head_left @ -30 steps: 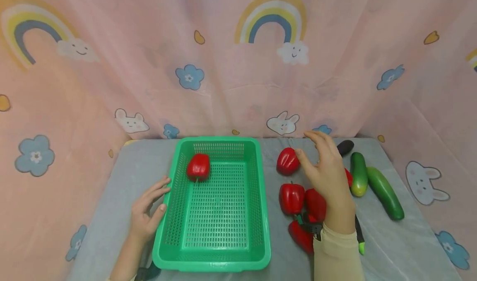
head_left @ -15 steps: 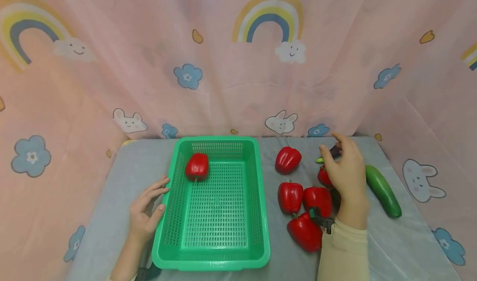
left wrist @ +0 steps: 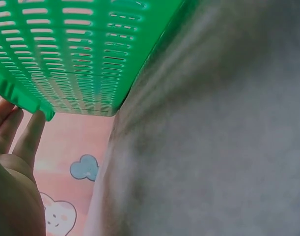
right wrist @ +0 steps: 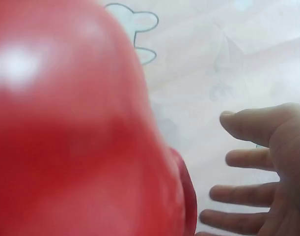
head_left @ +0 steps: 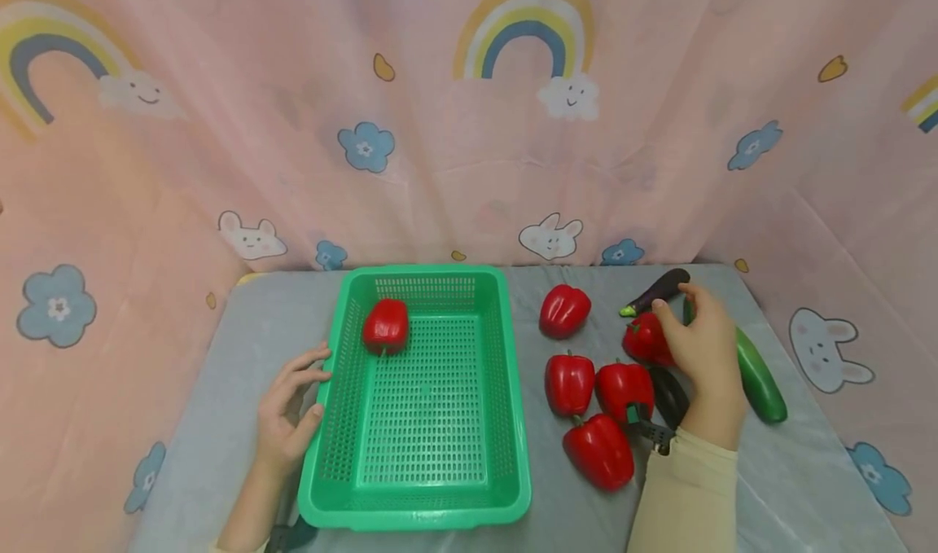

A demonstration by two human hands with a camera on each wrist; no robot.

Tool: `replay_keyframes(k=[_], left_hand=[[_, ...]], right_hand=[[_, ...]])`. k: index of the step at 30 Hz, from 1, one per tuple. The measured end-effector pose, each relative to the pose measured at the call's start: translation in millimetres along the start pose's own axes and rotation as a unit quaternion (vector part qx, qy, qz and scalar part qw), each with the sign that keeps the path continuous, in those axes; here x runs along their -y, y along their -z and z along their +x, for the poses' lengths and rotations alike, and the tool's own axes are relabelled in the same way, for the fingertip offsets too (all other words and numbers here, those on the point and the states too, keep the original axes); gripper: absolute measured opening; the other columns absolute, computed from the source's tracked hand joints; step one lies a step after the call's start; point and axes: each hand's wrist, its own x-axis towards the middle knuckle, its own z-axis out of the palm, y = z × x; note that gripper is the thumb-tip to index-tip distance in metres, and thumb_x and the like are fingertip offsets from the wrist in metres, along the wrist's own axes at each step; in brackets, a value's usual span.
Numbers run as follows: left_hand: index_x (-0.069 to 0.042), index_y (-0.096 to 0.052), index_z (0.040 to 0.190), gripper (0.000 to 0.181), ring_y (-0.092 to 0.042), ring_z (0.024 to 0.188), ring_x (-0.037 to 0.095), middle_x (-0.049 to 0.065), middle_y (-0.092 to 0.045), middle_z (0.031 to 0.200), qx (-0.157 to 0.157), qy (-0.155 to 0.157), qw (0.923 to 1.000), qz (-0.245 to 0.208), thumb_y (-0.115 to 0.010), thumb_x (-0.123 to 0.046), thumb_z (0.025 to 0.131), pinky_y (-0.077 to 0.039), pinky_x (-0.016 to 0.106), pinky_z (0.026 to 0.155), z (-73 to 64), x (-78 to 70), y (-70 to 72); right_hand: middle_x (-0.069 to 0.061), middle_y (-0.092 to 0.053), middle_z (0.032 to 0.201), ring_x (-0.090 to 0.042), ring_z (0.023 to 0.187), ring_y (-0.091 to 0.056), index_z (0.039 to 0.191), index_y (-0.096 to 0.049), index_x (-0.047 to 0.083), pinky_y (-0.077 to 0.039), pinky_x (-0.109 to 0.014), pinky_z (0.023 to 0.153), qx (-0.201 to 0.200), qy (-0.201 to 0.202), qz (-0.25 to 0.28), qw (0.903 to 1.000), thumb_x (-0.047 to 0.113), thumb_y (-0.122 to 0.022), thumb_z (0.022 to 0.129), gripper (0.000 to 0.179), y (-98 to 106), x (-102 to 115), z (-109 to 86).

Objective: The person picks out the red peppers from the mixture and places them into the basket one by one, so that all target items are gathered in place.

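On my head feed, with the clock centred on the green basket (head_left: 416, 519), the right hand (head_left: 707, 345) has slid outward over the last second and sits just short of 3 o'clock. That shift has uncovered a purple eggplant (head_left: 657, 291) a little past 2, and a stemmed red bell pepper (head_left: 645, 340) that now lies just beside the hand, at the hand's own 9. It has also put the hand over the top of the long green cucumber (head_left: 762, 380), whose lower end shows out at 3. My right wrist feed shows the fingers straight and spread, gripping nothing, with a blurred red surface (right wrist: 71, 128) close to the lens; I can't tell whether any fingertip touches a vegetable. The left hand (head_left: 288, 419) hasn't budged from 9 o'clock: its fingers are extended, tips against the basket's rim, not curled round it. I read the change as the working hand having picked nothing up on its way across. Inside the basket I count only one red bell pepper (head_left: 386, 326), at 11; four others besides the stemmed one lie outside, between 2 and 4, so by my judgement the work is at an early stage.
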Motion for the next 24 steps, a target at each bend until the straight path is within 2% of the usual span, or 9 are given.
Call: replay_keyframes(k=[4, 9, 17, 20, 24], left_hand=[[0.028, -0.060, 0.109, 0.037, -0.056, 0.143, 0.043, 0.041, -0.059, 0.136, -0.001, -0.002, 1.0000, 0.009, -0.067, -0.008, 0.104, -0.047, 0.040, 0.120, 0.2, 0.3, 0.0], [0.027, -0.060, 0.109, 0.038, -0.056, 0.143, 0.044, 0.042, -0.059, 0.135, 0.002, 0.006, 0.9998, 0.020, -0.067, -0.010, 0.104, -0.047, 0.041, 0.120, -0.3, 1.4, -1.5], [0.027, -0.060, 0.110, 0.034, -0.055, 0.143, 0.044, 0.042, -0.058, 0.136, 0.006, 0.008, 0.9997, 0.022, -0.065, -0.007, 0.103, -0.047, 0.041, 0.120, -0.7, 0.8, -2.2], [0.027, -0.060, 0.109, 0.034, -0.055, 0.144, 0.043, 0.041, -0.059, 0.137, 0.007, 0.007, 0.9996, 0.025, -0.064, -0.007, 0.104, -0.048, 0.040, 0.119, -0.1, 0.8, -2.9], [0.027, -0.060, 0.110, 0.036, -0.055, 0.144, 0.042, 0.038, -0.059, 0.139, 0.007, 0.009, 0.9996, 0.027, -0.064, -0.009, 0.105, -0.049, 0.039, 0.118, 0.8, 1.1, -3.5]], right_hand=[[-0.044, -0.045, 0.154, -0.061, 0.135, -0.049, 0.161, -0.036, -0.010, -0.043, -0.078, 0.108, 0.045, -0.021, -0.025, 0.9984, 0.048, -0.053, 0.112, 0.078, 0, -7, 2.1], [-0.047, -0.044, 0.152, -0.061, 0.135, -0.047, 0.158, -0.037, -0.013, -0.044, -0.077, 0.108, 0.089, -0.050, -0.045, 0.9938, 0.053, -0.051, 0.111, 0.082, 1, -14, 4.8], [-0.038, -0.051, 0.143, -0.054, 0.125, -0.053, 0.155, -0.040, -0.015, -0.055, -0.069, 0.101, 0.166, -0.100, -0.043, 0.9802, 0.062, -0.058, 0.105, 0.094, 3, -7, 2.3], [-0.037, -0.053, 0.141, -0.053, 0.123, -0.055, 0.155, -0.042, -0.014, -0.056, -0.068, 0.099, 0.172, -0.090, -0.052, 0.9796, 0.063, -0.058, 0.105, 0.093, 3, -5, 1.8], [-0.038, -0.050, 0.145, -0.056, 0.127, -0.051, 0.159, -0.037, -0.013, -0.055, -0.071, 0.099, 0.187, -0.073, -0.069, 0.9773, 0.064, -0.059, 0.105, 0.096, 2, -2, 2.0]])
